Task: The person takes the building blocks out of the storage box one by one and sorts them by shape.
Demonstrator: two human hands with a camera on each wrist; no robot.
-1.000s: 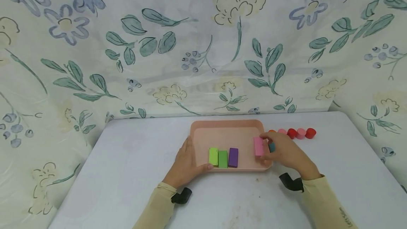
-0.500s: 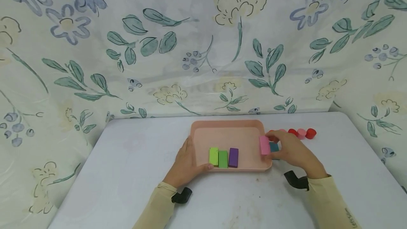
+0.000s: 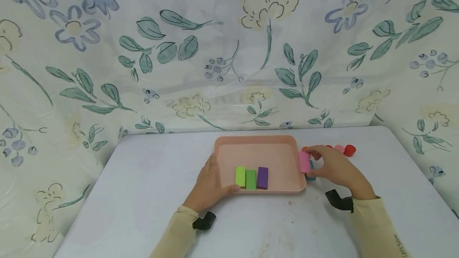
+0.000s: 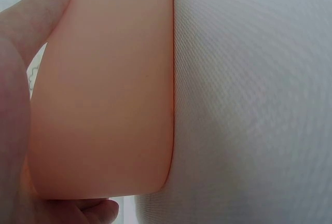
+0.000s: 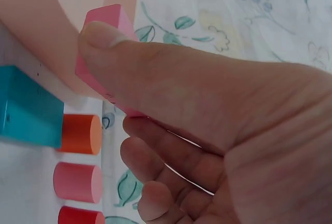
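Just above the right edge of the peach tray [image 3: 258, 152], my right hand [image 3: 337, 170] pinches a pink block [image 3: 304, 162] between thumb and fingertips. The right wrist view shows the thumb across the face of the pink block [image 5: 106, 15]. Below it a teal block [image 5: 33, 110] rests on the table beside the tray, partly hidden in the head view. My left hand [image 3: 208, 184] holds the tray's near left corner, thumb along the front and fingers along the left side. Inside the tray lie a yellow-green block [image 3: 240, 176], a green block [image 3: 251, 180] and a purple block [image 3: 263, 178].
Beyond the right hand stands a row of small cylinders, among them an orange cylinder [image 5: 82, 134], a pink cylinder [image 5: 78, 182] and a red cylinder [image 3: 350, 150]. The white table [image 3: 161, 162] backs onto a floral cloth [image 3: 222, 51].
My right hand has carried the pink block rightward, from inside the tray to over its right edge. The left hand and the blocks in the tray have stayed put.
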